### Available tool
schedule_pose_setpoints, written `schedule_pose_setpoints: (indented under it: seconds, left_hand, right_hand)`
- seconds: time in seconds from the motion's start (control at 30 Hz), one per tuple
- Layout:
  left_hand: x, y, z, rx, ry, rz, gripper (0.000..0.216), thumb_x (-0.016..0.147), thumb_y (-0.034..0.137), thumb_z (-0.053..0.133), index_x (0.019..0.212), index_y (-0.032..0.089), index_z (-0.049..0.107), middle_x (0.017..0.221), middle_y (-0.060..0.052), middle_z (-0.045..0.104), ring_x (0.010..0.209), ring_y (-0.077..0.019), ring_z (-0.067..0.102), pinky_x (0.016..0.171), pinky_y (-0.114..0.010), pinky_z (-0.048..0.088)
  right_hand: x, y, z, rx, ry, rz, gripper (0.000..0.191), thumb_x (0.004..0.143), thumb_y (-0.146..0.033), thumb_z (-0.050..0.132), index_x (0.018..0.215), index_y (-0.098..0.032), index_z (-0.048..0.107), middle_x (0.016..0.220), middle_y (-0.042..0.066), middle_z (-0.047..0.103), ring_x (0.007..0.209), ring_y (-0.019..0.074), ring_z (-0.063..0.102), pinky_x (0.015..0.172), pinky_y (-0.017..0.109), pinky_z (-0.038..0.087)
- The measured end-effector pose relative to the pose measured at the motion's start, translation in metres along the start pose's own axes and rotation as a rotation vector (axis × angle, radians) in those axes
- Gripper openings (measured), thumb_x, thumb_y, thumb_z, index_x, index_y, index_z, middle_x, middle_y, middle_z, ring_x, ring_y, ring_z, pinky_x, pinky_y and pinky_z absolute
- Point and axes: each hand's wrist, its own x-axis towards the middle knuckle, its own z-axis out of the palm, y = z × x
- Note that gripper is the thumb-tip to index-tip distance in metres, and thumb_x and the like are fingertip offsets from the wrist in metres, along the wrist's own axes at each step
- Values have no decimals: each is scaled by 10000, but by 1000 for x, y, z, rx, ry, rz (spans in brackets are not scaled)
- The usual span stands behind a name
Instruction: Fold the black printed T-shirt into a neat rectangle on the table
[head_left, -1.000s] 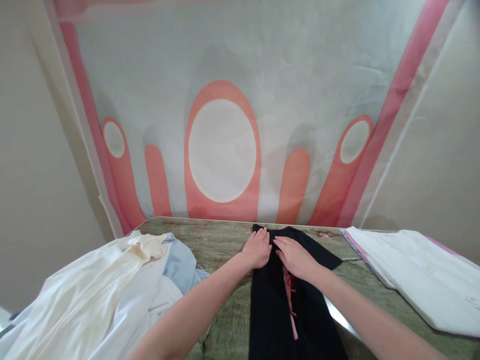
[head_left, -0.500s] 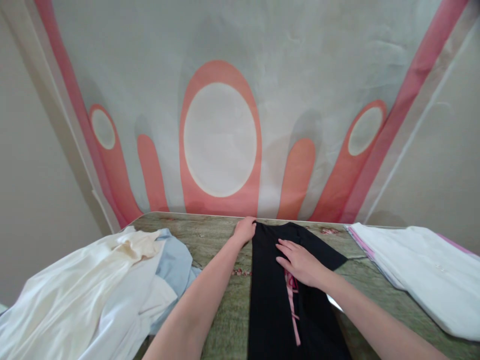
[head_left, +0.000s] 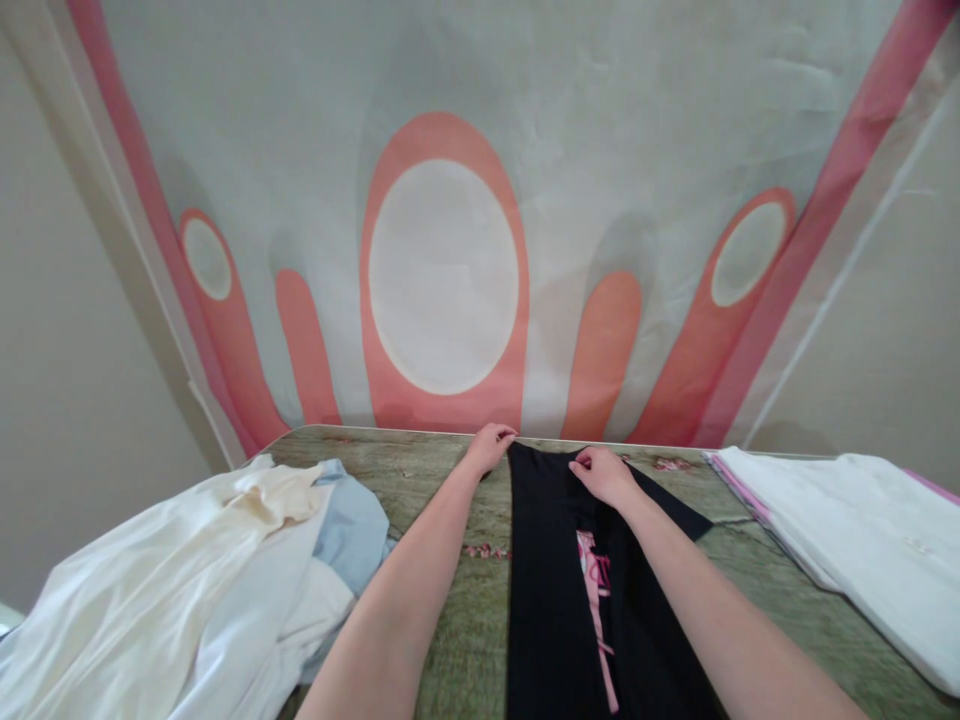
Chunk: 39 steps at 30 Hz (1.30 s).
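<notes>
A black T-shirt point(head_left: 547, 580) with a pink print lies on the table, one side folded inward over its front so only a strip of the print shows. My left hand point(head_left: 491, 447) is at the shirt's far left corner, thumb and fingers drawn together at the cloth's edge. Near the collar, my right hand point(head_left: 606, 476) has its fingers curled in and pinches the black fabric. One dark sleeve point(head_left: 675, 500) sticks out to the right, beyond my right wrist.
A loose heap of cream and white garments point(head_left: 165, 590) lies on the left, with a light blue cloth point(head_left: 352, 530) under it. Folded white clothes point(head_left: 862, 540) are stacked at right. The wood-patterned table point(head_left: 469, 610) meets a printed backdrop point(head_left: 442, 60) at its far edge.
My right hand has moved from lying flat on the shirt's front up to the collar, and its fingers have closed. The left hand stays at the corner, its fingers slightly shifted.
</notes>
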Motion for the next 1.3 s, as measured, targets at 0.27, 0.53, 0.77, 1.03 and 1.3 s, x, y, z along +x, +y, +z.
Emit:
schedule_pose_setpoints:
  seconds: [0.27, 0.53, 0.77, 1.03, 1.3]
  left_hand:
    - [21, 3, -8, -84, -320, 40, 228, 776, 289, 552, 887, 125, 666, 843, -40, 663, 765, -137, 582, 721, -229, 437]
    - [40, -1, -15, -19, -491, -54, 176, 693, 280, 615, 745, 119, 664, 637, -11, 612, 593, -117, 525, 570, -211, 390]
    - [42, -3, -20, 33, -521, -69, 168, 723, 280, 577, 739, 128, 648, 612, 2, 593, 557, -97, 506, 564, -199, 382]
    - [28, 18, -22, 153, -363, -38, 124, 718, 214, 581, 794, 141, 647, 745, -22, 626, 717, -138, 558, 687, -223, 425]
    - [-27, 55, 0, 291, -97, 3, 255, 840, 145, 382, 1010, 139, 571, 1054, -123, 556, 1025, -219, 505, 920, -333, 359]
  right_hand:
    - [-4, 5, 6, 18, 69, 8, 298, 758, -466, 509, 742, -190, 619, 805, 68, 606, 771, 193, 567, 695, 291, 394]
    - [-10, 0, 2, -11, 71, 25, 335, 774, -494, 474, 804, -191, 614, 873, 80, 617, 793, 210, 576, 684, 307, 378]
    - [-10, 5, 2, 94, 37, 52, 235, 771, -394, 488, 879, -241, 630, 939, 30, 665, 882, 206, 592, 712, 293, 390]
    - [-10, 9, 5, 114, 47, 41, 212, 767, -318, 490, 904, -237, 629, 961, 29, 669, 914, 187, 590, 758, 283, 398]
    - [-15, 4, 3, 89, 67, 53, 213, 781, -315, 469, 897, -242, 632, 959, 28, 672, 914, 204, 593, 743, 296, 396]
